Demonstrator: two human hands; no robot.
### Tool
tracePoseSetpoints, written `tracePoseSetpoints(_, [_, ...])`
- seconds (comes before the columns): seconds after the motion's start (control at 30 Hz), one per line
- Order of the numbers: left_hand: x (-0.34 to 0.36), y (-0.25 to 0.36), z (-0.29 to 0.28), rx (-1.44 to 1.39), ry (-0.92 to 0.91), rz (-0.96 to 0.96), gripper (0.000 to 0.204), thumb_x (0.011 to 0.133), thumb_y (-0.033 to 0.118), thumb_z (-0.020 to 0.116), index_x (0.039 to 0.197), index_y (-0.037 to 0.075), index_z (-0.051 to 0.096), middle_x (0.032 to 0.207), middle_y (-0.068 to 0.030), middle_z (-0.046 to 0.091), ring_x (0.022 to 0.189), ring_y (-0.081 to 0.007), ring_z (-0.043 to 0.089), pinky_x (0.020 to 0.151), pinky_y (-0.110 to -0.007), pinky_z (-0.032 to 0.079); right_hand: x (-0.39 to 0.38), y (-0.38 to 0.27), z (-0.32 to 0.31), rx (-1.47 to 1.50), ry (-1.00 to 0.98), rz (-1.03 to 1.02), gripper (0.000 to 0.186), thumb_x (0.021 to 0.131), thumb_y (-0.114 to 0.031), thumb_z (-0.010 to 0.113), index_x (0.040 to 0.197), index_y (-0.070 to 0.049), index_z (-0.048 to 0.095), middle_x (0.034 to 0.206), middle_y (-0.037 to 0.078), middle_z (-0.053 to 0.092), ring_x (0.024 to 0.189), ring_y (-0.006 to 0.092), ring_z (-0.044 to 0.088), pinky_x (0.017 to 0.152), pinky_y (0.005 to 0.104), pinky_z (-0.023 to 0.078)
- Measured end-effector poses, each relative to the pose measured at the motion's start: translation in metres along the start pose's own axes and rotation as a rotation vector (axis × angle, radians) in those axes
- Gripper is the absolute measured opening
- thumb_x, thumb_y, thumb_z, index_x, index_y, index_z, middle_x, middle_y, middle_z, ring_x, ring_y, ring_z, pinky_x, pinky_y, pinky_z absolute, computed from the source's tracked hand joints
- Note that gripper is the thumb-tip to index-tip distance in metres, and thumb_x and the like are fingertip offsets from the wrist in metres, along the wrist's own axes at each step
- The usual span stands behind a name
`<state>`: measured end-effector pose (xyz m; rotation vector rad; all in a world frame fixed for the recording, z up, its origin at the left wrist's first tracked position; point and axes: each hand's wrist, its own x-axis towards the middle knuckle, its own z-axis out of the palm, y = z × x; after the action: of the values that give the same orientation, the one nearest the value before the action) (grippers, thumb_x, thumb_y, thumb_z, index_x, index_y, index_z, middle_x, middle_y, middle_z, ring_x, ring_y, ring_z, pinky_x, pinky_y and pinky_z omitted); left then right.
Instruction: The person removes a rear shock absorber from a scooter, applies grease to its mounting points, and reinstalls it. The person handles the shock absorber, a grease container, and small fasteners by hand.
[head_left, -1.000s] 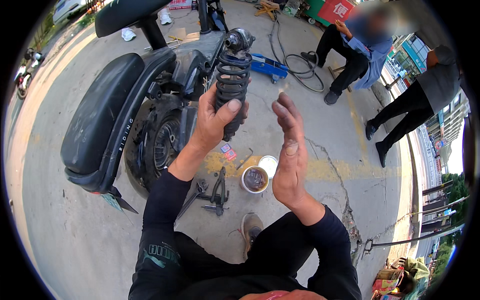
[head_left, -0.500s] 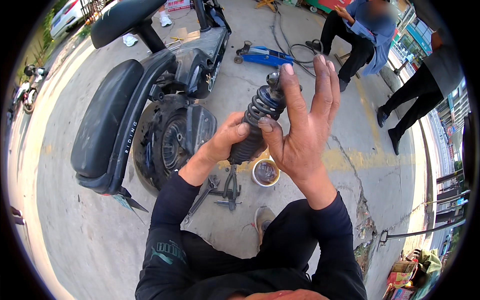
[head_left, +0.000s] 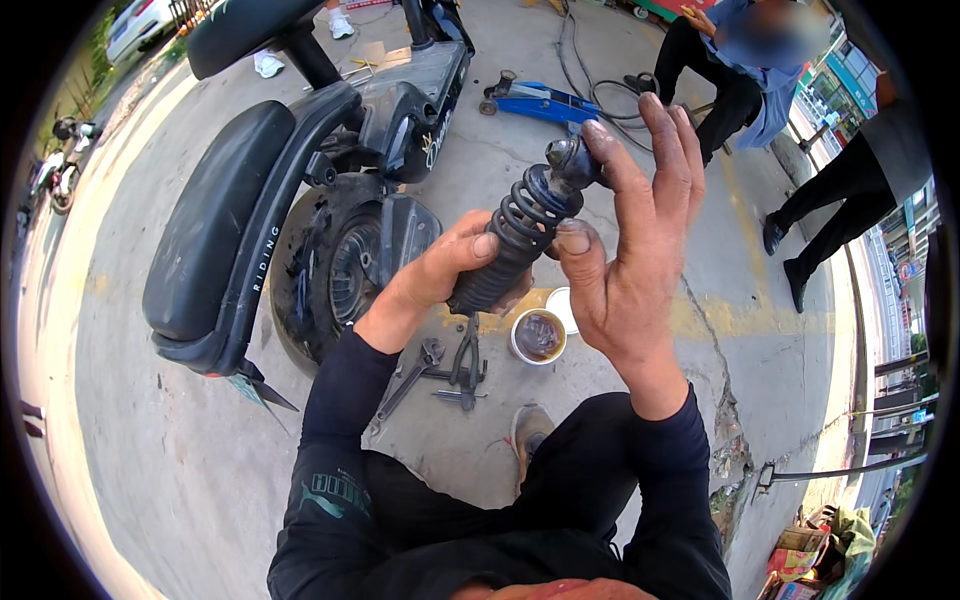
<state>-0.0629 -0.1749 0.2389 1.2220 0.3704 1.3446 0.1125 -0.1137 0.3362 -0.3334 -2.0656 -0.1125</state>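
Note:
A black shock absorber (head_left: pixel 518 222) with a coil spring is held tilted in front of me, its upper end leaning right. My left hand (head_left: pixel 440 270) wraps round its lower half, thumb lying along the coils. My right hand (head_left: pixel 635 265) is spread, with the index fingertip against the metal end fitting (head_left: pixel 572 160) and the thumb near the upper coils. The right fingers look smudged dark. Below the hands, a small tub (head_left: pixel 531 361) holds dark brown grease. A white lid (head_left: pixel 565 310) lies beside it, partly hidden by my right hand.
A black electric scooter (head_left: pixel 220 230) stands at left, its rear wheel (head_left: pixel 350 275) close to my left arm. Pliers (head_left: pixel 466 365) and an adjustable wrench (head_left: pixel 408 383) lie on the concrete. Beyond are a blue floor jack (head_left: pixel 540 105), a seated person (head_left: pixel 730 85) and a standing person (head_left: pixel 850 190).
The shock absorber has tilted further, its upper end shifting right and slightly down. My right hand has moved slightly right with it. My left hand keeps its hold.

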Motion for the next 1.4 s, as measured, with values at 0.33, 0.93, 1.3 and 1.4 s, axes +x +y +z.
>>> tracePoseSetpoints(0.33, [0.006, -0.004, 0.021, 0.002, -0.107, 0.033, 0.059, 0.087, 0.051, 0.068, 0.107, -0.004, 0.064, 0.068, -0.0106, 0.063, 0.052, -0.0182, 0.061, 0.046, -0.031, 0.049, -0.02, 0.008, -0.027, 1.466, -0.12, 0.648, 0.076, 0.102, -0.062, 0.021, 0.143, -0.006, 0.052, 0.155, 0.02, 0.039, 0.15, 0.0316, 0.026, 0.123, 0.0476, 0.012])
tracePoseSetpoints(0.93, [0.024, -0.008, 0.01, 0.365, 0.6, 0.269, 0.049, 0.103, 0.048, 0.049, 0.102, 0.001, 0.063, 0.083, -0.0003, 0.061, 0.073, -0.0065, 0.055, 0.063, -0.023, 0.046, -0.037, -0.021, 0.042, 0.56, -0.348, 0.327, 0.074, 0.103, -0.034, 0.054, 0.153, 0.009, 0.02, 0.151, 0.03, 0.036, 0.142, 0.0401, 0.037, 0.116, 0.0447, 0.03])
tracePoseSetpoints(1.3, [0.009, -0.015, 0.006, 0.755, 1.033, 0.083, 0.055, 0.099, 0.046, 0.047, 0.107, -0.007, 0.055, 0.087, -0.0282, 0.068, 0.089, -0.0413, 0.068, 0.084, -0.048, 0.05, -0.009, 0.001, 0.078, 0.824, -0.564, 0.943, 0.049, 0.101, -0.041, 0.057, 0.129, -0.001, 0.059, 0.121, 0.01, 0.063, 0.11, 0.0179, 0.059, 0.087, 0.0334, 0.051])
tracePoseSetpoints(1.4, [0.002, -0.022, -0.008, 0.983, 1.007, -0.055, 0.06, 0.098, 0.042, 0.051, 0.123, -0.012, 0.043, 0.085, -0.0263, 0.067, 0.084, -0.0372, 0.069, 0.078, -0.045, 0.052, 0.002, 0.012, 0.109, 0.861, -0.679, 1.049, 0.045, 0.097, -0.04, 0.063, 0.123, -0.004, 0.063, 0.11, 0.006, 0.067, 0.1, 0.014, 0.061, 0.081, 0.032, 0.05])
